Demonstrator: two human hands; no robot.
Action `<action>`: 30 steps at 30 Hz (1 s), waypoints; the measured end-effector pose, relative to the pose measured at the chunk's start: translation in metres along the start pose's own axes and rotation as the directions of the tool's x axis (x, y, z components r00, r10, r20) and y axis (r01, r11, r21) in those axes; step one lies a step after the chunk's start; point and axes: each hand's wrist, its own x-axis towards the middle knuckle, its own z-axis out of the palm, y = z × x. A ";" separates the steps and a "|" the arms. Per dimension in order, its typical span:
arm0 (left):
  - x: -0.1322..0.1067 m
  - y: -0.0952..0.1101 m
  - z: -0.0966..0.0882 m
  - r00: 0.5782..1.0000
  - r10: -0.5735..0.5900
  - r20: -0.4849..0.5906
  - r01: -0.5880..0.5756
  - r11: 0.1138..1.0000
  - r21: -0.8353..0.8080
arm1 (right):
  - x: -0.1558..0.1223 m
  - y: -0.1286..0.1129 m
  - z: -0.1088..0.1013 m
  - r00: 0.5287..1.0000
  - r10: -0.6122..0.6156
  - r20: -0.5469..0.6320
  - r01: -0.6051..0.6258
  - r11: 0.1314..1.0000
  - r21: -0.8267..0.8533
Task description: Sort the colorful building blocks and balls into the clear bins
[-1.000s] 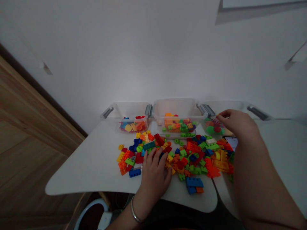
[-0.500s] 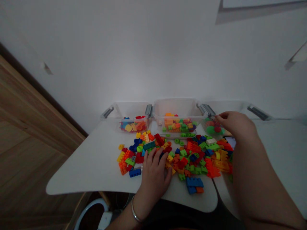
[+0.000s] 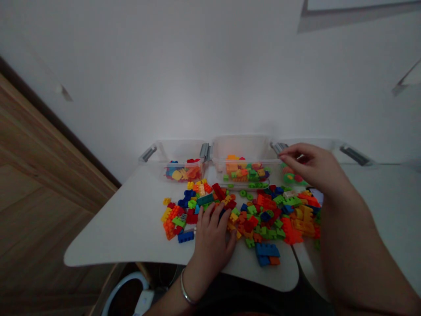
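Three clear bins (image 3: 242, 148) line the back edge of the table (image 3: 121, 228) in head view, bricks (image 3: 251, 222) heaped before them. My left hand (image 3: 212, 235) lies on these, fingers apart; my right hand (image 3: 311, 164) hovers by the rightmost bin (image 3: 324, 145), fingertips close, any hold I cannot tell.

- A slim, silver-coloured bangle (image 3: 183, 285) is worn on the left wrist (image 3: 196, 280), at seven o'clock; light is reflected along its smooth, rounded band.
- The left hand (image 3: 213, 237), at six o'clock, is seen bare.
- The right hand (image 3: 309, 169) and right forearm (image 3: 357, 248), at three and four o'clock, are likewise bare.
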 end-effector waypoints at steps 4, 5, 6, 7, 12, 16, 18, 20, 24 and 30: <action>0.000 0.001 -0.001 1.000 0.000 -0.001 0.000 1.000 0.002 | -0.001 -0.012 0.020 0.908 -0.184 0.376 0.197 0.980 0.003; 0.000 0.001 -0.001 1.000 0.002 0.000 -0.002 1.000 0.004 | -0.002 -0.014 0.027 0.872 -0.198 0.447 0.227 0.974 -0.013; 0.000 0.001 -0.001 1.000 0.004 0.000 -0.004 1.000 0.007 | -0.002 -0.016 0.033 0.838 -0.203 0.507 0.256 0.966 -0.036; 0.000 0.001 -0.001 1.000 0.004 0.000 -0.004 1.000 0.009 | -0.002 -0.017 0.040 0.804 -0.200 0.561 0.282 0.958 -0.062; 0.001 0.001 -0.001 1.000 0.007 -0.012 -0.007 1.000 0.023 | -0.004 -0.025 0.058 0.630 -0.086 0.772 0.326 0.931 -0.163; 0.000 0.001 0.000 1.000 0.007 -0.015 -0.007 1.000 0.025 | -0.007 -0.030 0.062 0.549 -0.023 0.836 0.315 0.932 -0.181; 0.000 0.001 0.000 1.000 0.006 -0.017 -0.006 1.000 0.021 | -0.010 -0.030 0.066 0.529 0.002 0.849 0.301 0.934 -0.190; 0.000 0.001 0.000 1.000 0.008 -0.015 -0.008 1.000 0.015 | -0.012 -0.028 0.072 0.503 0.022 0.864 0.287 0.939 -0.191; 0.000 0.001 0.000 1.000 0.001 -0.007 -0.001 1.000 0.009 | -0.015 -0.023 0.084 0.489 0.015 0.872 0.272 0.948 -0.169; -0.001 0.000 0.001 1.000 0.005 -0.014 -0.004 1.000 0.003 | -0.013 -0.018 0.088 0.647 -0.045 0.761 0.317 0.924 -0.215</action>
